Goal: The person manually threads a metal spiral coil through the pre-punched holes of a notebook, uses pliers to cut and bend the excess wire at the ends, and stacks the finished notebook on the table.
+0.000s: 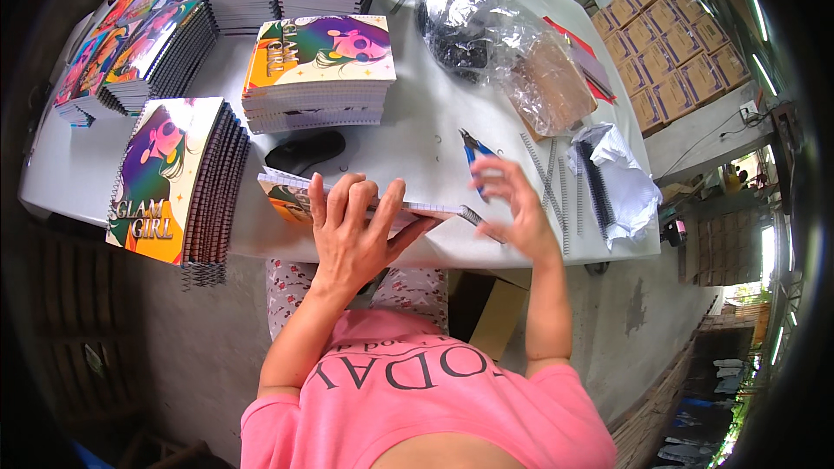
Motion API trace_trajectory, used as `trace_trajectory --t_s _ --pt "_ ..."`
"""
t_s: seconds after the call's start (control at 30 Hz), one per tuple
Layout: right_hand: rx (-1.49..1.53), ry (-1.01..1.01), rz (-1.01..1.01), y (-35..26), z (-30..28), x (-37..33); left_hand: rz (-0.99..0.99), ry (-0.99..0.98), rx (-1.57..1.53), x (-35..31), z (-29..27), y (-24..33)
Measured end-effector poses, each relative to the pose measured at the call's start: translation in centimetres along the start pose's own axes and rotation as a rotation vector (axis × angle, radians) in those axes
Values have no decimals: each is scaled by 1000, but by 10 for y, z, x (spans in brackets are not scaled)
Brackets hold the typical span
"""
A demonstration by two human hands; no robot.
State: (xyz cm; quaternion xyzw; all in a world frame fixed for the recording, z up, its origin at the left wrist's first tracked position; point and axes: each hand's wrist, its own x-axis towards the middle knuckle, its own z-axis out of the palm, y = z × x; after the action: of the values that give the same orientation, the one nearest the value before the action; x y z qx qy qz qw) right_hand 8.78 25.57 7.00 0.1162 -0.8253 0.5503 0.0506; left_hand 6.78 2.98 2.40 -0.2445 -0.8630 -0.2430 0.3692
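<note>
A person in a pink shirt sits at a white table (417, 152), both bare hands above its near edge. The left hand (352, 230) has hold of a spiral notebook (291, 198), tilted up on its edge just in front of the person. Its fingers are spread over the pages, with the thumb beneath, so the grip is closed on the notebook.

From the notebook's right end a dark wire coil (470, 215) sticks out. The right hand (524, 213) is beside it, fingers loosely curled and apart, the thumb close to the coil. Blue-handled cutters (473, 156) show at those fingers; whether they are gripped or only lie behind, I cannot tell.

The notebook looks light, with a bendable paper block and a smooth, perhaps slippery cover. Loose pages would probably fan or slide, so a flat pinch across cover and pages, near the bound edge, seems safest. The coil looks springy and easily bent; it is best taken lightly at its tip.

Loose coils (556, 187) lie to the right, near crumpled white paper (632, 182). A notebook stack (317, 65) stands beyond the hands.
</note>
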Motion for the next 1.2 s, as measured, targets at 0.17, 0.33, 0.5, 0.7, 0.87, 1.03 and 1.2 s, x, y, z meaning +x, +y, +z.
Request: trace_trajectory --t_s 0.17,0.33,0.5,0.7,0.87,1.03,1.2 --pt "-302 179 -187 -5 23 -25 -9 -10 -41 4 2 2" --pt "-46 -165 182 -25 9 -9 -17 -24 -57 6 -3 2" --pt "148 -519 505 -42 -7 17 -7 -51 -83 4 -7 0" --pt "-273 -378 134 -60 -2 27 -77 -63 -34 14 -13 -3" --pt "-519 -315 -72 -49 12 16 -17 2 -85 7 -7 -10" --pt "-469 -498 -32 -43 -6 61 61 40 -114 -13 -25 -16" --pt "-792 -575 -442 3 98 99 64 3 -58 -22 -28 -17"
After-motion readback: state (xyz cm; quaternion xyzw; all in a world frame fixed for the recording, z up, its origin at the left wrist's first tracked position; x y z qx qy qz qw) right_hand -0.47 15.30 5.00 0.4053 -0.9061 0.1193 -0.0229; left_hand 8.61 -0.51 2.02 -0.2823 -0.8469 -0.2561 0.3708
